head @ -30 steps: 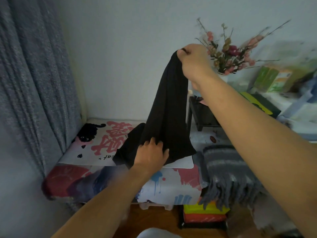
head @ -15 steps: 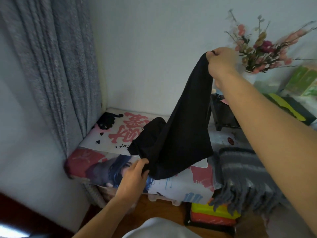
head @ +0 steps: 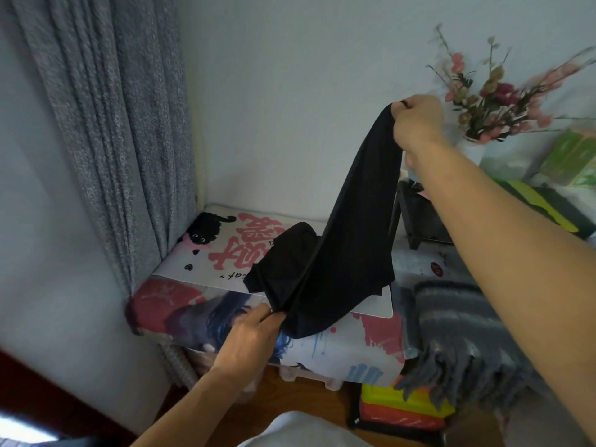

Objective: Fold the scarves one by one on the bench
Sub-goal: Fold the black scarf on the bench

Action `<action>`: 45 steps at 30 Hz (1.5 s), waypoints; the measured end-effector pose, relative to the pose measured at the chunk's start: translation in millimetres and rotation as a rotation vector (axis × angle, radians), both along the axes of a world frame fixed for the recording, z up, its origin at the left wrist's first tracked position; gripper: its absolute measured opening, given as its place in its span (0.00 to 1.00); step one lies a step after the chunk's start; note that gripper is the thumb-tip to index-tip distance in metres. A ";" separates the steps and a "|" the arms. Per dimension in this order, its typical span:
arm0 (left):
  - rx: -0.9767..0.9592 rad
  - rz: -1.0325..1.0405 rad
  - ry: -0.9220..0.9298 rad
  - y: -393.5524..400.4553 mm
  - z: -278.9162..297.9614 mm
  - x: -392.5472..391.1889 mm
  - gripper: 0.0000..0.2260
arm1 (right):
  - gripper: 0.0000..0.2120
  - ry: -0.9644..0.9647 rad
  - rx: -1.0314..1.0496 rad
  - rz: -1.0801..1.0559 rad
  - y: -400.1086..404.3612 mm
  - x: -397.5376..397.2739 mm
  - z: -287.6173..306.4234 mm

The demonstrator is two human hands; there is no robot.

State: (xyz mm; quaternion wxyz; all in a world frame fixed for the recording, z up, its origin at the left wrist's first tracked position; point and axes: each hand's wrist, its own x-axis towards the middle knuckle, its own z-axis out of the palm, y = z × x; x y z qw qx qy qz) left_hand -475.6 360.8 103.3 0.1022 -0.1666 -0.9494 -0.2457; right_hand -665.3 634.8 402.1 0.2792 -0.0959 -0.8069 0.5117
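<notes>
stretching the thin black fabric scarf (head: 342, 246) between my hands, i have it up over the right part of the printed tabletop (head: 180, 272). my right hand (head: 419, 124) is raised high, fingers curled tight round one bunched end; my left hand (head: 254, 333) is low at the front edge, pinching the cloth between thumb and fingers where it dips lowest. the scarf's long axis runs on a steep slant from the upper right down to the front edge, and a loose heap of the rest lies on the tabletop just behind that line.

it looks light, limp and a bit slick, so i judge it will sag and slide unless held by its ends or corners, with some tension kept along its length. a grey striped woolly scarf with fringe (head: 458, 333) hangs over the right end of the tabletop, not yet folded. i would find both corners of one end before laying it flat.
</notes>
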 end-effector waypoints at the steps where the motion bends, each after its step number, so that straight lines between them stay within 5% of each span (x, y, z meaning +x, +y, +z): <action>1: -0.033 0.033 0.011 -0.7 -1.9 -0.3 0.15 | 0.06 0.000 0.004 -0.005 1.0 0.4 1.3; 5: -0.168 0.041 0.173 -5.3 -11.7 7.7 0.08 | 0.06 -0.009 0.024 -0.024 3.1 1.0 6.7; 10: -0.380 -0.518 0.559 18.7 22.7 26.0 0.05 | 0.14 -0.039 0.065 -0.019 -5.2 -0.1 6.7; 14: -0.616 -0.785 0.476 60.6 64.3 4.0 0.05 | 0.13 -0.049 0.125 0.012 -21.9 5.5 10.0; 19: -0.518 -0.478 0.064 122.5 88.8 -22.2 0.37 | 0.12 -0.039 0.194 0.119 -46.2 15.2 10.8; 22: -0.395 -0.289 -0.095 153.7 110.3 -32.8 0.44 | 0.10 -0.030 0.212 0.180 -55.9 22.0 9.5; 27: -0.372 -0.035 -0.191 165.2 125.7 -58.9 0.44 | 0.11 0.014 0.215 0.218 -61.0 34.4 18.6; 34: -0.568 -0.110 -0.068 163.4 118.3 -78.7 0.48 | 0.10 0.009 0.214 0.238 -62.9 42.6 25.5; 45: -0.686 -0.287 -0.007 116.9 68.8 -45.8 0.21 | 0.10 -0.014 0.196 0.159 -48.5 35.5 23.2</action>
